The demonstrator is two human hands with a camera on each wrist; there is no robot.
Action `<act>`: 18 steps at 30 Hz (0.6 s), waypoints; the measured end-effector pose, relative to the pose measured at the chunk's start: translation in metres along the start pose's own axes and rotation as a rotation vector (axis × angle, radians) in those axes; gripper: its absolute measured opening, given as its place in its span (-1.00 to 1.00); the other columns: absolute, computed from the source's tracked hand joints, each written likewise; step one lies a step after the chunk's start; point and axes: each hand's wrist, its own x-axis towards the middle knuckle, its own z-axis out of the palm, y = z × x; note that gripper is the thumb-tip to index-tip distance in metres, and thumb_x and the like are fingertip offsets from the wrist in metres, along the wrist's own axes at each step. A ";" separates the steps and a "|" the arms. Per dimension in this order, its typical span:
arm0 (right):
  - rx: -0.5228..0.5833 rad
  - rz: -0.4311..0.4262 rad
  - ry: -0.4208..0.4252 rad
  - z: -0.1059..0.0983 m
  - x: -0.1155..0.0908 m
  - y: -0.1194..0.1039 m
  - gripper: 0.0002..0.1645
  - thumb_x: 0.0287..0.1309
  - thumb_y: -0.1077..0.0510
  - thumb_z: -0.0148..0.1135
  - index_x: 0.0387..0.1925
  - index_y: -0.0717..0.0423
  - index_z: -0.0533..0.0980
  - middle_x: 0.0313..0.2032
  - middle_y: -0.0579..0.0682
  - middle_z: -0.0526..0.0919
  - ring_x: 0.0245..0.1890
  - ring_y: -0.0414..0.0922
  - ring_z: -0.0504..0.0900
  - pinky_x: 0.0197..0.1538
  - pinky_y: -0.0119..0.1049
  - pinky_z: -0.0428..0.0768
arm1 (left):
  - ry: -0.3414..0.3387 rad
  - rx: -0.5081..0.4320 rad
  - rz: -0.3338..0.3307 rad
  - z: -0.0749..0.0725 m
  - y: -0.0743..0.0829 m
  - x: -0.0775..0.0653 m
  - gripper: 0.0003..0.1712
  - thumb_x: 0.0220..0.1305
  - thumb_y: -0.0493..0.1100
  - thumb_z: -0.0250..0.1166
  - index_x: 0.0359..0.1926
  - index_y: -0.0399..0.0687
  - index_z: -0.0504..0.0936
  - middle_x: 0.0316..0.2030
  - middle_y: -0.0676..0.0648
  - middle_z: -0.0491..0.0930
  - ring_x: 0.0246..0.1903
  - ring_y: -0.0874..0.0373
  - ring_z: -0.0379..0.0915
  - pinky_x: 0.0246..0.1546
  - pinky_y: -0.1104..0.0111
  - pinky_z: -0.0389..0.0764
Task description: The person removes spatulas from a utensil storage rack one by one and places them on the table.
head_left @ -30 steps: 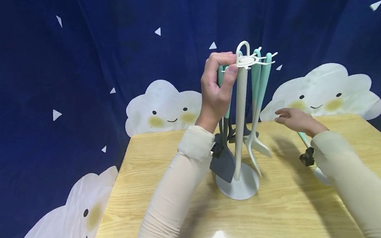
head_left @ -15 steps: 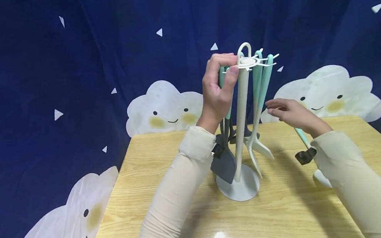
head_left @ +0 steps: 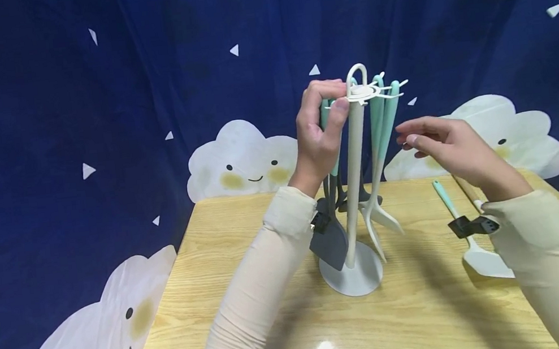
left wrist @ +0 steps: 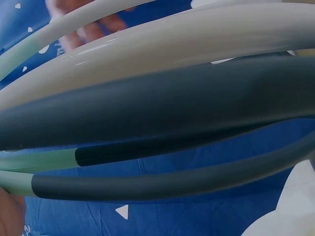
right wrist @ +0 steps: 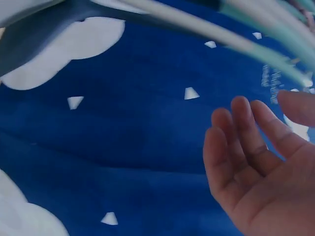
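1. Wood-grain table (head_left: 427,318) bears a white spatula (head_left: 484,262), mint-handled, lying at right.
2. Upright cream stand (head_left: 355,189), round-based, is hung with mint-topped utensils (head_left: 389,123), some dark grey, some cream.
3. Left hand (head_left: 318,128) pinches the stand's top; right hand (head_left: 452,142) hovers near the utensils, fingers loosely bent, parted.
4. Navy curtain (head_left: 47,108) behind shows smiling clouds (head_left: 240,139).

I see two hands (head_left: 317,130), one desk (head_left: 412,320), one rack (head_left: 356,178), one loose spatula (head_left: 485,262), at least three dark hanging utensils (head_left: 331,243).
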 end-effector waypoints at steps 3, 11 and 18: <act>0.012 -0.074 0.014 -0.005 -0.006 -0.017 -0.59 0.45 0.07 0.04 0.20 0.16 0.49 -0.15 -0.51 0.63 -0.16 -0.45 0.62 -0.16 -0.62 0.60 | 0.010 -0.001 0.008 0.000 0.000 0.001 -0.67 0.31 -0.15 0.05 -0.19 -0.39 0.56 -0.13 -0.34 0.59 0.08 -0.16 0.48 0.34 0.36 0.39; 0.049 -0.131 -0.014 0.004 -0.020 -0.049 -0.59 0.40 0.16 0.11 0.22 0.13 0.46 0.00 -0.36 0.59 -0.16 -0.40 0.66 -0.16 -0.55 0.61 | 0.018 0.001 -0.003 0.000 0.000 0.002 -0.66 0.32 -0.14 0.04 -0.19 -0.39 0.56 -0.14 -0.33 0.60 0.07 -0.14 0.48 0.32 0.37 0.39; 0.113 -0.126 -0.019 0.013 -0.022 -0.051 -0.56 0.42 0.20 0.07 0.27 0.18 0.37 -0.04 -0.27 0.57 -0.15 -0.36 0.68 -0.18 -0.49 0.62 | 0.022 0.011 -0.002 0.002 -0.001 0.001 -0.67 0.30 -0.15 0.05 -0.20 -0.39 0.56 -0.15 -0.33 0.60 0.06 -0.14 0.48 0.32 0.38 0.38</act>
